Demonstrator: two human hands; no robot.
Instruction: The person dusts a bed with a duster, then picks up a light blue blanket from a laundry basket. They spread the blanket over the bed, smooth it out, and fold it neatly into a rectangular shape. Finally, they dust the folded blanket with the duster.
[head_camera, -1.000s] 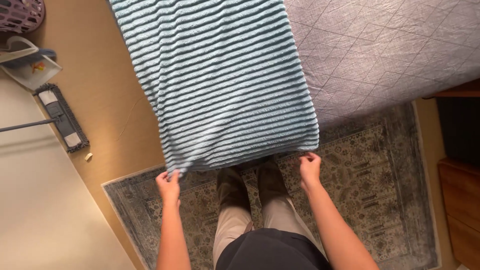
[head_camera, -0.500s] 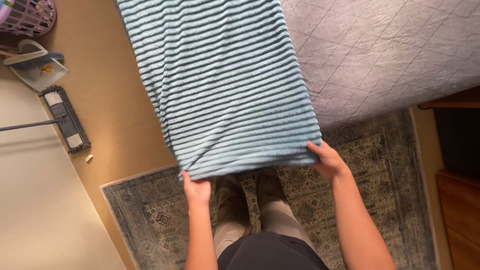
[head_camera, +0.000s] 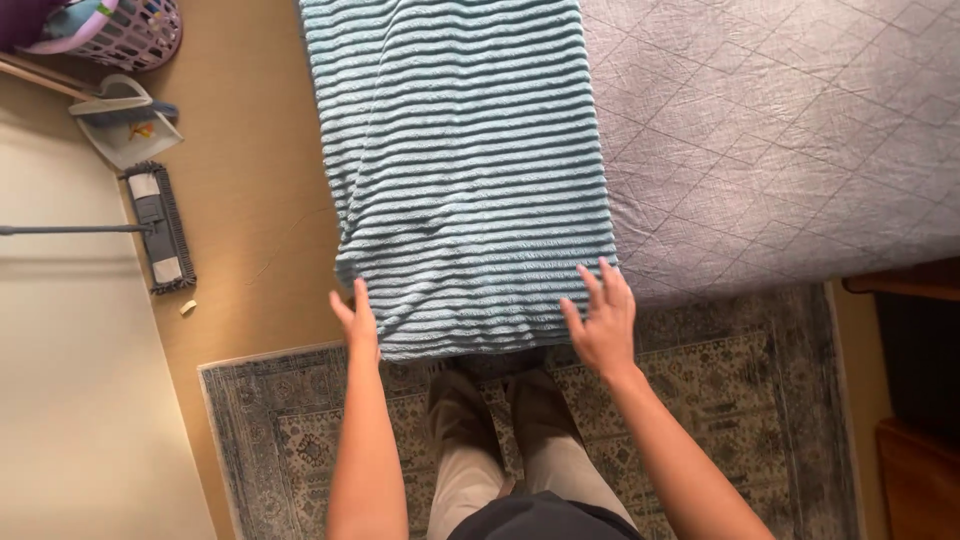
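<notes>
A light blue striped fluffy blanket (head_camera: 470, 170) lies along the left part of a bed with a grey quilted cover (head_camera: 780, 140), its end hanging over the bed's near edge. My left hand (head_camera: 355, 320) presses edge-on against the blanket's lower left corner with the fingers straight. My right hand (head_camera: 600, 325) rests flat on the lower right corner, fingers spread. Neither hand grips the fabric. My legs and feet stand on the rug just below the blanket's end.
A patterned grey rug (head_camera: 750, 400) lies beside the bed on a tan floor. At the left are a flat mop (head_camera: 160, 240), a dustpan (head_camera: 125, 125) and a pink laundry basket (head_camera: 120, 30). Dark wooden furniture (head_camera: 920, 400) stands at the right.
Both hands have let go of the blanket's end corners, which they pinched earlier. They now lie open against the blanket, which has settled higher over the bed's edge.
</notes>
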